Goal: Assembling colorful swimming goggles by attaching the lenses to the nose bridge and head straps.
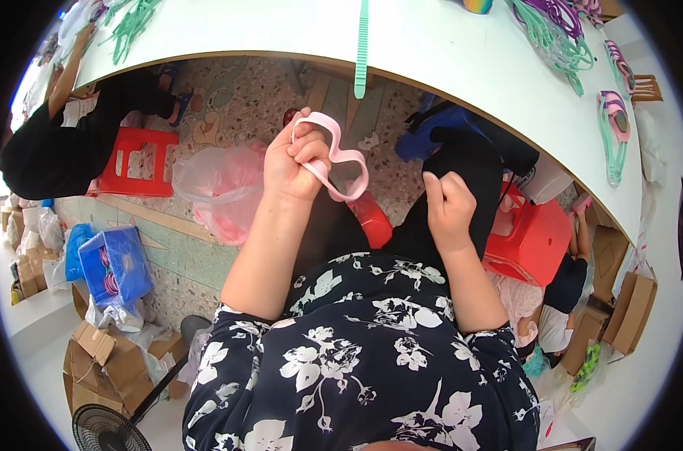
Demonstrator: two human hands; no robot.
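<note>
My left hand [300,161] is raised over my lap, its fingers closed on one end of a pink swim goggle frame [350,155]. Both eye openings of the frame look hollow, and its free end points right. Above my right thigh, my right hand [450,207] is curled with the fingers folded in. Whatever it holds, if anything, is hidden. Beyond my hands a ribbed green strap [362,60] hangs over the near edge of the white table [281,30].
Green and purple straps [556,37] and pink goggles [617,120] lie at the table's right. Red stools [527,237] stand on both sides. A pink-filled plastic bag [225,192], a blue crate [116,267] and a black fan [108,428] are leftward. Other people sit on either side.
</note>
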